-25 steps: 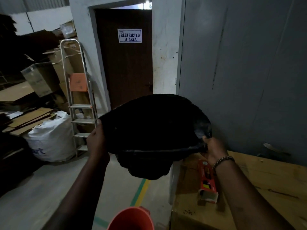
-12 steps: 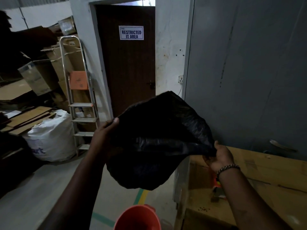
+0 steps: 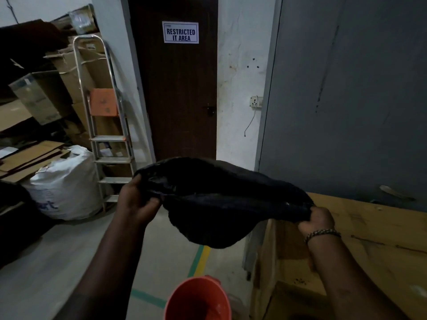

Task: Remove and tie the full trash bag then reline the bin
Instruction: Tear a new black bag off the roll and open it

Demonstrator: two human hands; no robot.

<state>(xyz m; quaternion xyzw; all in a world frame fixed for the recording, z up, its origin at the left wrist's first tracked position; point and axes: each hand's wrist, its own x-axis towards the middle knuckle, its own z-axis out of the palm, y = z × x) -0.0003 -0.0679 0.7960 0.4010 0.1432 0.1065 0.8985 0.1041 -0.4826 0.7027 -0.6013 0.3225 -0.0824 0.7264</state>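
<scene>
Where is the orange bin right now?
The orange bin is at the bottom middle of the head view, on the floor. It stands below the black bag and just left of the brown box.

crumpled black plastic trash bag (image 3: 221, 204) | centre of frame, stretched sideways in the air, belly sagging | round orange plastic bin (image 3: 198, 301) | bottom centre, below the bag, upright, mouth open, cut by frame edge

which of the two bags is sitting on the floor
The white sack, left of the ladder. The black bag is off the floor, gripped by the left hand and right hand above the orange bin.
</scene>
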